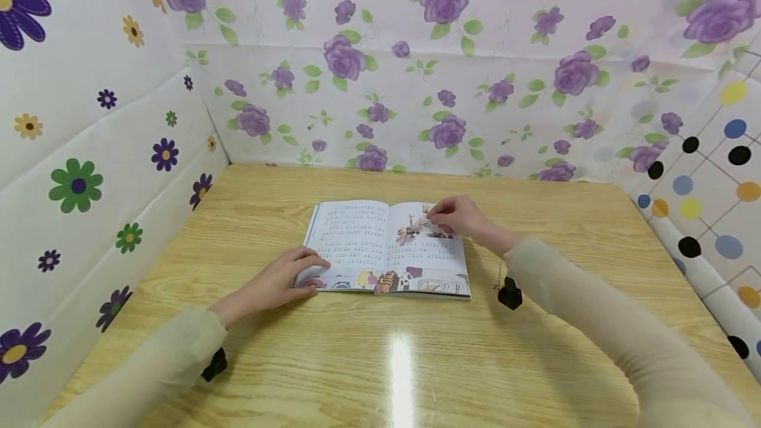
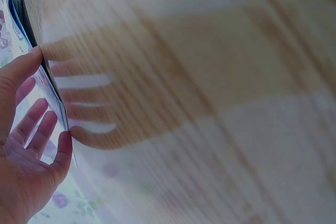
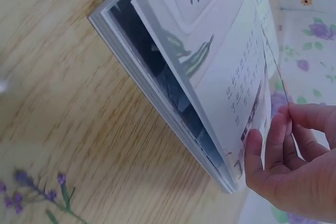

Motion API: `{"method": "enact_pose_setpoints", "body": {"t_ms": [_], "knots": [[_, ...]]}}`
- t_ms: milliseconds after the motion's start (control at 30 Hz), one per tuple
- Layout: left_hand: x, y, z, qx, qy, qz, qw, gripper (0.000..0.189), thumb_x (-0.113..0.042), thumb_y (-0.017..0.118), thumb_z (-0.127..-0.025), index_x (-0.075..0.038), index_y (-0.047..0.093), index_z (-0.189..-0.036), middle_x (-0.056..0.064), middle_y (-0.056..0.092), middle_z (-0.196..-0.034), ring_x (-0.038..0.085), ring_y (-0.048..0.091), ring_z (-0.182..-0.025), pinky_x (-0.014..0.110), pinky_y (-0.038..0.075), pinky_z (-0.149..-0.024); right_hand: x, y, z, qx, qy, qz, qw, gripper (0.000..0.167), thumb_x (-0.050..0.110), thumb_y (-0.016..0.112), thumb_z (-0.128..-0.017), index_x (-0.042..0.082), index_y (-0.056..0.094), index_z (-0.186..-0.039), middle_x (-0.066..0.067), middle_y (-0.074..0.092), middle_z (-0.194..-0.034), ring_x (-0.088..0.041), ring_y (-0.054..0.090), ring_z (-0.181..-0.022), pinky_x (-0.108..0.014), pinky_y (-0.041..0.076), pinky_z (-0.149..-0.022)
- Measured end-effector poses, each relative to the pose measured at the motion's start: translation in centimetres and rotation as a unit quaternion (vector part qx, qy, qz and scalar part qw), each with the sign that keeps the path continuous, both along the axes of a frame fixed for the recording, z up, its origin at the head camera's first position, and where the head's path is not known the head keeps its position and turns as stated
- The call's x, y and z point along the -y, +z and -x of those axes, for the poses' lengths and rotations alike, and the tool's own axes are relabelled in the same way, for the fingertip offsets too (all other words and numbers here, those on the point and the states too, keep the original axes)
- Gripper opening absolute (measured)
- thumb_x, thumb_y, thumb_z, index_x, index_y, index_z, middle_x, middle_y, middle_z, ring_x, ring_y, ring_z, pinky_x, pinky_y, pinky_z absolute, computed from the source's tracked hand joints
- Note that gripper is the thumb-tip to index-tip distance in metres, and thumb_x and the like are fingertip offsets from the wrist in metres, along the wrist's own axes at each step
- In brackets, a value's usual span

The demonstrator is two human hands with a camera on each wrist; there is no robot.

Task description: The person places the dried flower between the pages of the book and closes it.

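An open book [image 1: 357, 236] lies on the table, with printed text on both pages and coloured pictures on the right page and along the bottom. My left hand [image 1: 285, 281] rests at its lower left corner, fingers spread over the page and thumb by the bottom edge. In the left wrist view, that hand [image 2: 37, 145] shows beside the book's edge. Over the upper right page, my right hand [image 1: 460, 216] pinches a thin, flat strip [image 1: 421, 224] between thumb and fingers. The right wrist view shows this strip [image 3: 281, 77] nearly edge-on; I cannot tell its exact kind.
The wood-grain table [image 1: 333, 355] reflects a bright streak of light near the front. Flower-patterned cloth [image 1: 380, 65] hangs behind it, with patterned sheets at both sides. Small black devices sit at the left wrist [image 1: 215, 363] and right wrist [image 1: 510, 294].
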State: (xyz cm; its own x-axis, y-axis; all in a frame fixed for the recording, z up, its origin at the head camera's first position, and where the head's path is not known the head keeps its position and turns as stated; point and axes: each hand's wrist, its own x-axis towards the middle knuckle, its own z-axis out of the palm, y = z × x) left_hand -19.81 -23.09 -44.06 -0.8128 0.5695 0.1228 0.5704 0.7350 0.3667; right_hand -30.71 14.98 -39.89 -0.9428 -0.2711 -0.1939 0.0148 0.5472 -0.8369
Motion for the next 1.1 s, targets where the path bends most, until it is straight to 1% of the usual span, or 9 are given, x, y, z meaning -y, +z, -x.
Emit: {"method": "enact_pose_setpoints", "body": {"t_ms": [100, 267, 400, 500, 633, 733, 867, 933, 1100], "knots": [[0.0, 0.0, -0.1, 0.0, 0.0, -0.001, 1.0, 0.044, -0.02, 0.077, -0.087, -0.017, 0.063, -0.129, 0.008, 0.058, -0.13, 0.028, 0.053, -0.122, 0.05, 0.045, -0.104, 0.4, -0.2, 0.1, 0.006, -0.003, 0.001, 1.0, 0.02, 0.01, 0.064, -0.096, -0.002, 0.069, -0.11, -0.011, 0.069, -0.087, -0.015, 0.052, -0.063, -0.028, 0.045, -0.058], [0.0, 0.1, -0.1, 0.012, 0.0, -0.008, 0.9999, 0.044, -0.019, 0.076, -0.087, -0.017, 0.063, -0.129, 0.007, 0.057, -0.13, 0.027, 0.053, -0.123, 0.049, 0.045, -0.104, 0.9, -0.5, 0.3, 0.009, -0.005, 0.01, 0.9999, 0.02, 0.012, 0.064, -0.096, 0.0, 0.071, -0.11, -0.014, 0.071, -0.094, -0.016, 0.052, -0.065, -0.029, 0.046, -0.059], [0.1, 0.0, -0.1, 0.017, -0.001, -0.012, 0.9998, 0.043, -0.019, 0.076, -0.087, -0.017, 0.063, -0.129, 0.006, 0.057, -0.13, 0.027, 0.053, -0.123, 0.049, 0.045, -0.104, 1.3, -0.7, 0.5, 0.009, -0.007, 0.018, 0.9998, 0.021, 0.013, 0.063, -0.097, -0.001, 0.07, -0.11, -0.014, 0.069, -0.092, -0.017, 0.05, -0.065, -0.03, 0.044, -0.059], [0.1, -0.2, -0.1, 0.016, 0.003, -0.015, 0.9997, 0.043, -0.02, 0.076, -0.087, -0.017, 0.063, -0.129, 0.006, 0.056, -0.131, 0.027, 0.052, -0.124, 0.05, 0.044, -0.105, 1.6, -1.0, 0.6, 0.01, -0.015, 0.022, 0.9996, 0.021, 0.014, 0.063, -0.097, 0.0, 0.07, -0.11, -0.012, 0.069, -0.091, -0.016, 0.05, -0.064, -0.029, 0.044, -0.059], [0.2, -0.3, -0.1, 0.01, 0.006, -0.019, 0.9998, 0.044, -0.021, 0.077, -0.087, -0.016, 0.063, -0.128, 0.008, 0.056, -0.131, 0.028, 0.051, -0.125, 0.051, 0.044, -0.105, 2.2, -1.4, 0.4, 0.01, -0.025, 0.012, 0.9996, 0.019, 0.015, 0.066, -0.095, 0.002, 0.072, -0.109, -0.009, 0.07, -0.094, -0.015, 0.055, -0.069, -0.027, 0.048, -0.062], [0.2, -0.3, 0.0, 0.007, 0.007, -0.021, 0.9997, 0.045, -0.022, 0.078, -0.086, -0.015, 0.063, -0.128, 0.008, 0.056, -0.131, 0.028, 0.051, -0.124, 0.05, 0.044, -0.105, 2.5, -1.5, 0.2, 0.007, -0.021, -0.004, 0.9997, 0.019, 0.016, 0.067, -0.094, 0.005, 0.073, -0.108, -0.009, 0.071, -0.099, -0.017, 0.06, -0.076, -0.028, 0.051, -0.067], [0.2, -0.4, 0.0, 0.004, 0.008, -0.021, 0.9997, 0.046, -0.022, 0.079, -0.085, -0.014, 0.063, -0.127, 0.007, 0.057, -0.13, 0.027, 0.052, -0.123, 0.049, 0.045, -0.105, 2.7, -1.7, 0.1, -0.002, -0.008, -0.015, 0.9998, 0.019, 0.017, 0.067, -0.094, 0.007, 0.074, -0.109, -0.011, 0.072, -0.104, -0.02, 0.062, -0.082, -0.03, 0.051, -0.071], [0.2, -0.4, 0.1, 0.0, 0.007, -0.02, 0.9998, 0.046, -0.022, 0.079, -0.085, -0.015, 0.063, -0.127, 0.006, 0.057, -0.129, 0.027, 0.052, -0.123, 0.049, 0.045, -0.104, 2.8, -1.8, 0.1, -0.009, -0.002, -0.017, 0.9998, 0.019, 0.016, 0.067, -0.094, 0.006, 0.074, -0.108, -0.012, 0.073, -0.105, -0.02, 0.063, -0.084, -0.031, 0.051, -0.072], [0.3, -0.4, 0.1, -0.005, 0.002, -0.017, 0.9998, 0.045, -0.022, 0.079, -0.085, -0.015, 0.064, -0.127, 0.007, 0.057, -0.129, 0.026, 0.053, -0.121, 0.048, 0.045, -0.103, 2.6, -2.2, 0.4, -0.019, 0.014, -0.027, 0.9994, 0.017, 0.015, 0.07, -0.092, 0.006, 0.076, -0.105, -0.012, 0.074, -0.106, -0.016, 0.063, -0.083, -0.026, 0.051, -0.074]]}}
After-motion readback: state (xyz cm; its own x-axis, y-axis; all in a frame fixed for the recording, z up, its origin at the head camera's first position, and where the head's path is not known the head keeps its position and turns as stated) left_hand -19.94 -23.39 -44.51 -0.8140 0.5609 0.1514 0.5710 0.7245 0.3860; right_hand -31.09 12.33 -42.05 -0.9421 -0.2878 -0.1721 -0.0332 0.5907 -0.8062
